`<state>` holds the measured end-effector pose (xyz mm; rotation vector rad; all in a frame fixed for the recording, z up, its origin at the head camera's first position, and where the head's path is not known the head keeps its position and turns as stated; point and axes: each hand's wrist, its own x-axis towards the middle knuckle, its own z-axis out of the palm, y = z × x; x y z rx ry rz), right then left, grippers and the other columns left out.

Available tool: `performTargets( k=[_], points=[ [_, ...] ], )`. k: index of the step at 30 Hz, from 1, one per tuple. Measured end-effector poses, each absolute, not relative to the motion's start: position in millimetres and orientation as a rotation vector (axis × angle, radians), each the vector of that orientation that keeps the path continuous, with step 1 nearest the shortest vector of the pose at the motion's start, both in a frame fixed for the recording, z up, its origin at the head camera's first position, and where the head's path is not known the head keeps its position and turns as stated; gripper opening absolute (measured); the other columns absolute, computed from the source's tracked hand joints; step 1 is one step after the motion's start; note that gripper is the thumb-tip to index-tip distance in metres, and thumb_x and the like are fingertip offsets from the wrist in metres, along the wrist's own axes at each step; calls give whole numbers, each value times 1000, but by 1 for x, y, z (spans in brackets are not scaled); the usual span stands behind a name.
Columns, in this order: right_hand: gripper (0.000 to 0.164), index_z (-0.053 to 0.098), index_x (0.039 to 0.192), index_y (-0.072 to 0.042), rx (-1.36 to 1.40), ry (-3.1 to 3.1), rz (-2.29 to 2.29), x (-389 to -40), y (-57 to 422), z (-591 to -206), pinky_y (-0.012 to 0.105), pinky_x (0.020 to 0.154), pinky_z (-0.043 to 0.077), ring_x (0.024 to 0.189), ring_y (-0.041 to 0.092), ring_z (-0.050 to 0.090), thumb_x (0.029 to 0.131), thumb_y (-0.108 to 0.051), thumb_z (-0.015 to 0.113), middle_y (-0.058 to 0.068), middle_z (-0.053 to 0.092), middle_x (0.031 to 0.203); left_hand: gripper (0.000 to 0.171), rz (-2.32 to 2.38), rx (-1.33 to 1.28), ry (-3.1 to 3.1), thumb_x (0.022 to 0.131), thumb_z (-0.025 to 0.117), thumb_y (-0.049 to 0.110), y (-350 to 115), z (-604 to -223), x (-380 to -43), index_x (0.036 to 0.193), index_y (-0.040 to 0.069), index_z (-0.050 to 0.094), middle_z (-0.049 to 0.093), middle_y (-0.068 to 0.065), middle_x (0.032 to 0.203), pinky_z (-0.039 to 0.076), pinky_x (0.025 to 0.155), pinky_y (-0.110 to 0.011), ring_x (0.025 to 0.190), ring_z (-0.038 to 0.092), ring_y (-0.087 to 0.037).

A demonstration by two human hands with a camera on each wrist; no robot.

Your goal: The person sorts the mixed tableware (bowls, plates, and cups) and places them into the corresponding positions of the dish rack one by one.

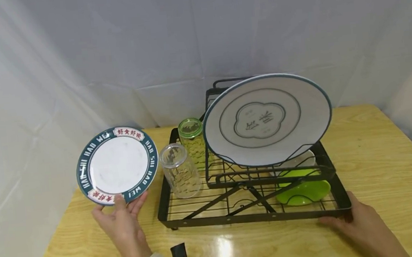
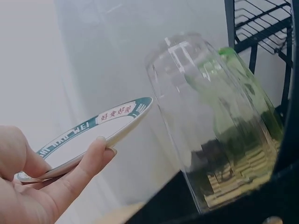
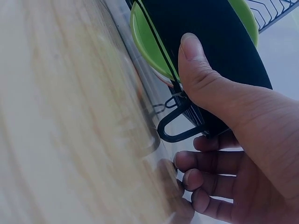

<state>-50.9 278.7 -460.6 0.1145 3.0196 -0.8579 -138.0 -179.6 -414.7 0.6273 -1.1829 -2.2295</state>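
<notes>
My left hand (image 1: pixel 124 227) holds a small plate (image 1: pixel 119 164) by its lower edge, thumb on the front and fingers behind. The plate is white with a dark green lettered rim and is raised at the left, its face toward me. In the left wrist view the plate's far edge (image 2: pixel 145 103) comes close to an upside-down clear glass (image 2: pixel 187 116). My right hand (image 1: pixel 361 227) grips the front right corner of a black two-tier dish rack (image 1: pixel 258 217). In the right wrist view, the thumb (image 3: pixel 194 51) lies on the rack's side and the fingers curl below.
A large patterned plate (image 1: pixel 267 119) leans on the rack's upper tier. Below it are a green bowl (image 1: pixel 303 193) and a white dish (image 1: pixel 304 158). Behind the clear glass stands a green glass (image 1: pixel 190 130). A pale curtain (image 1: pixel 169 46) hangs behind the wooden table (image 1: pixel 370 151).
</notes>
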Motion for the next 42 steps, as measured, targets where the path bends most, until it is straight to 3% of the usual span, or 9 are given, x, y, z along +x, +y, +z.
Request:
performTargets(
  k=[8, 26, 42],
  points=[
    [83, 43, 127, 5, 105, 3020, -861, -51, 279, -460, 57, 75, 50, 93, 42, 63, 77, -53, 75, 25, 65, 102, 30, -2226, 568, -1128, 100, 46, 6, -175, -398, -133, 123, 12, 28, 47, -16, 126, 57, 68, -37, 68, 71, -24],
    [85, 42, 129, 4, 119, 3009, -859, -51, 280, -461, 58, 78, 49, 96, 45, 62, 78, -55, 74, 28, 64, 106, 30, -2229, 531, -1059, 98, 48, 3, -171, -385, -129, 122, 11, 30, 47, -18, 127, 57, 67, -38, 69, 71, -27],
    [85, 40, 131, 3, 126, 2989, -874, -51, 279, -461, 55, 76, 51, 93, 38, 63, 78, -54, 74, 22, 66, 102, 31, -2211, 389, -922, 97, 52, 3, -159, -374, -124, 121, 7, 34, 51, -26, 127, 57, 63, -41, 68, 71, -31]
  ],
)
